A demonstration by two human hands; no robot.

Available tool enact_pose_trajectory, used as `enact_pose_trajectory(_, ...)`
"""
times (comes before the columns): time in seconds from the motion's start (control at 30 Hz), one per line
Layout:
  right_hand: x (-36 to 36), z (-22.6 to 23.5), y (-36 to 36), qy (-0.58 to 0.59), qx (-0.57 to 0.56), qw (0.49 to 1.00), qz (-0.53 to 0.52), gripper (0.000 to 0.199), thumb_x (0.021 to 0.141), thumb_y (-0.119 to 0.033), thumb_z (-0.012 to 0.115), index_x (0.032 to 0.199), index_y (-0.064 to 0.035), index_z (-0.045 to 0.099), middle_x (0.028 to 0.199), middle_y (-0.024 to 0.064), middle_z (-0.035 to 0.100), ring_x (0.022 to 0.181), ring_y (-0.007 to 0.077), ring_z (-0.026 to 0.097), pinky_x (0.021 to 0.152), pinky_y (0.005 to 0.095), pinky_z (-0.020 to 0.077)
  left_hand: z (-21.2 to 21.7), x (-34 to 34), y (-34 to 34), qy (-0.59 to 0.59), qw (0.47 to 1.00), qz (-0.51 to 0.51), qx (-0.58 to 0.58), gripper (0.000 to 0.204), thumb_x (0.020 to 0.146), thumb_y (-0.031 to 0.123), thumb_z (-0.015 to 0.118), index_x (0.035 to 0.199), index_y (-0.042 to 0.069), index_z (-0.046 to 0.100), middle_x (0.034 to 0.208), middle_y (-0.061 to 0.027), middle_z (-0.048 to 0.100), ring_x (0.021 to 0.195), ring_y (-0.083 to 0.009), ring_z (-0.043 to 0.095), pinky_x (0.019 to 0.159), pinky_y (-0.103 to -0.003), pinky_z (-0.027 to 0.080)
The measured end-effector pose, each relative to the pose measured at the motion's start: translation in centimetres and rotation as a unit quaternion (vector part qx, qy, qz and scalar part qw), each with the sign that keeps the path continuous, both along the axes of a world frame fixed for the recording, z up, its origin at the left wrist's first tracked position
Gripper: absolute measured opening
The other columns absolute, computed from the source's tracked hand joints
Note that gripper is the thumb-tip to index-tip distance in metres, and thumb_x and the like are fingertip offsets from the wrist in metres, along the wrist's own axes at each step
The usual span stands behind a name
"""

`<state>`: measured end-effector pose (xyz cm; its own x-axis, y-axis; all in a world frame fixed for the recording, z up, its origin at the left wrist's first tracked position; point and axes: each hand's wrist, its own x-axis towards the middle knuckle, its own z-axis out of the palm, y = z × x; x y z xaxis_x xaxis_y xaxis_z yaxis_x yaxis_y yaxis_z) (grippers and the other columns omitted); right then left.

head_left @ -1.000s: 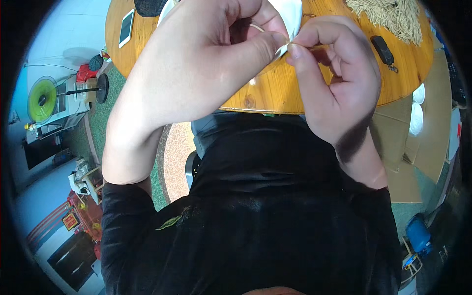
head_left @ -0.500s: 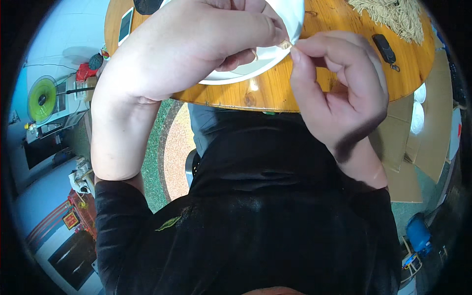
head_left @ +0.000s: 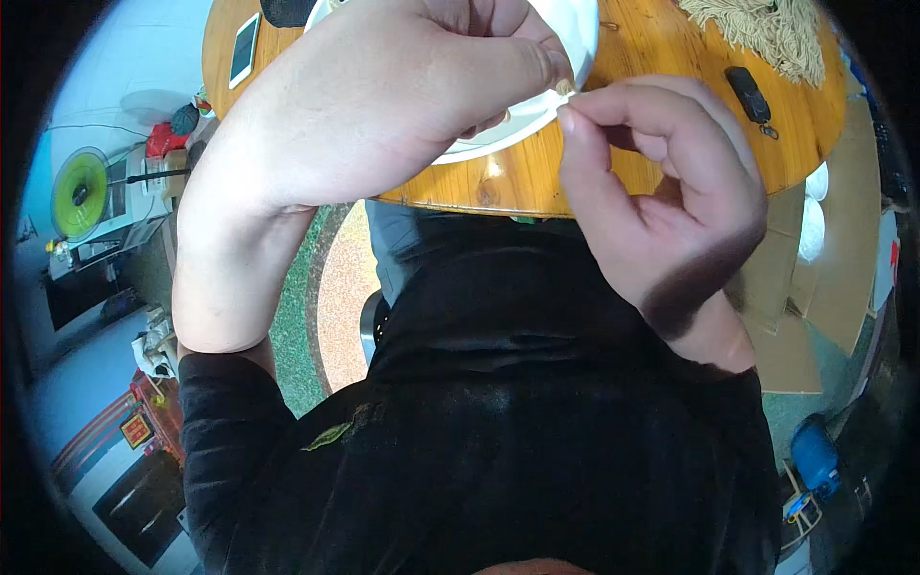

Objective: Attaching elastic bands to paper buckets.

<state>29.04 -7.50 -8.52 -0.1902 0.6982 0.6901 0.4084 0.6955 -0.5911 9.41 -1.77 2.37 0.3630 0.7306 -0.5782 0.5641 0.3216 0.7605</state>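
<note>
Above the near edge of a white dish (head_left: 498,146), my left hand (head_left: 450,81) is closed. A small tan-brown piece (head_left: 563,86) pokes out of its pinched fingertips, too tiny to name. My right hand (head_left: 671,158) comes in from the other side, with thumb and index finger pinched close together right beside that piece. Something pale shows at the tips, but what the right fingers hold cannot be made out. The left hand and forearm cover most of the dish and whatever lies in it.
The round wooden table (head_left: 489,190) carries a white phone (head_left: 245,50) at left, a dark key fob (head_left: 747,94) at right and a bundle of beige strands (head_left: 767,38) at the far right. Flattened cardboard (head_left: 781,355) lies on the floor to the right. A green fan (head_left: 80,194) stands at left.
My left hand has shifted slightly right, and more of the tan-brown piece shows at its fingertips. The right hand has dropped a little, its pinch still close to the piece.
</note>
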Motion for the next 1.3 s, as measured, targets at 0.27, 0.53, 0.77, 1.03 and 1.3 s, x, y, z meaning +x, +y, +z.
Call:
enact_pose_trajectory(0.27, 0.1, 2.3, -0.3, -0.036, -0.018, 0.999, -0.021, 0.01, 0.092, 0.006, 0.081, 0.101, 0.0031, 0.077, 0.097, 0.01, 0.077, 0.09, 0.0159, 0.077, 0.08, 0.0247, 0.0608, 0.6, 0.1, 0.0, 0.034, 0.999, 0.017, 0.018, 0.016, 0.109, 0.009, 0.063, 0.108, -0.003, 0.073, 0.079, 0.0017, 0.068, 0.063, -0.0031, 0.052, 0.056, -0.02, 0.041)
enact_pose_trajectory(0.53, -0.4, 2.8, -0.1, -0.052, -0.024, 0.997, -0.053, 0.009, 0.091, 0.004, 0.082, 0.099, 0.0019, 0.078, 0.094, 0.0082, 0.078, 0.086, 0.0161, 0.078, 0.08, 0.0249, 0.0601, -0.3, -0.7, -0.4, -0.057, 0.996, 0.05, 0.045, 0.012, 0.108, 0.005, 0.065, 0.103, -0.003, 0.073, 0.079, 0.0022, 0.068, 0.063, -0.0026, 0.053, 0.056, -0.019, 0.041)
enact_pose_trajectory(0.77, -1.9, 5.0, -0.4, -0.09, -0.055, 0.991, -0.087, 0.007, 0.09, 0.005, 0.08, 0.095, 0.0017, 0.076, 0.088, 0.0053, 0.074, 0.08, 0.0131, 0.074, 0.076, 0.0252, 0.058, -0.6, -0.6, -0.7, -0.107, 0.99, 0.059, 0.067, 0.014, 0.108, 0.007, 0.066, 0.1, -0.002, 0.072, 0.08, 0.0028, 0.068, 0.065, -0.0028, 0.054, 0.059, -0.02, 0.043)
enact_pose_trajectory(1.03, -1.6, 2.6, 0.9, 0.049, -0.155, 0.987, 0.011, 0.007, 0.1, 0.002, 0.068, 0.107, 0.0029, 0.067, 0.091, 0.004, 0.068, 0.079, 0.0106, 0.068, 0.075, 0.0256, 0.056, -0.5, -0.8, -0.5, -0.08, 0.994, 0.025, 0.075, 0.013, 0.108, 0.007, 0.068, 0.1, -0.003, 0.071, 0.086, -0.0004, 0.071, 0.074, -0.0034, 0.06, 0.065, -0.02, 0.049)
enact_pose_trajectory(1.3, 1.3, 2.7, 1.9, 0.182, -0.397, 0.886, 0.155, 0.017, 0.108, -0.01, 0.056, 0.114, 0.0032, 0.066, 0.092, 0.0072, 0.068, 0.082, 0.0132, 0.068, 0.075, 0.028, 0.0557, -0.4, -0.6, -1.4, -0.074, 0.99, 0.041, 0.112, 0.011, 0.108, 0.005, 0.069, 0.105, -0.005, 0.072, 0.091, -0.0023, 0.072, 0.077, -0.0043, 0.06, 0.068, -0.021, 0.05)
